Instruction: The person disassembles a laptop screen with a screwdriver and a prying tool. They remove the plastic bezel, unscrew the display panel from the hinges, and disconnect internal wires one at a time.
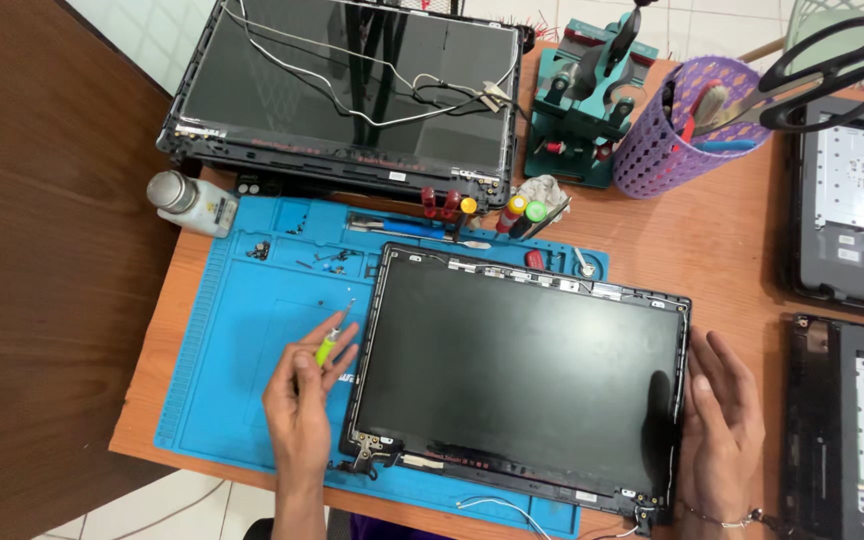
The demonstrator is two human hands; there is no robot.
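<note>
Bare blue mat (242, 350) lies open left of the laptop screen panel (522, 370), which rests between both hands. Left hand (302, 405) pinches a small green-handled screwdriver (330, 342) just beside the panel's left edge. Right hand (722, 420), fingers straight and together, touches its right edge.

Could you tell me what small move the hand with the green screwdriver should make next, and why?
Probably bring the green screwdriver in the left hand down to the hinge bracket at the screen panel corner; the right hand already steadies the opposite edge, and the tip points away.
</note>
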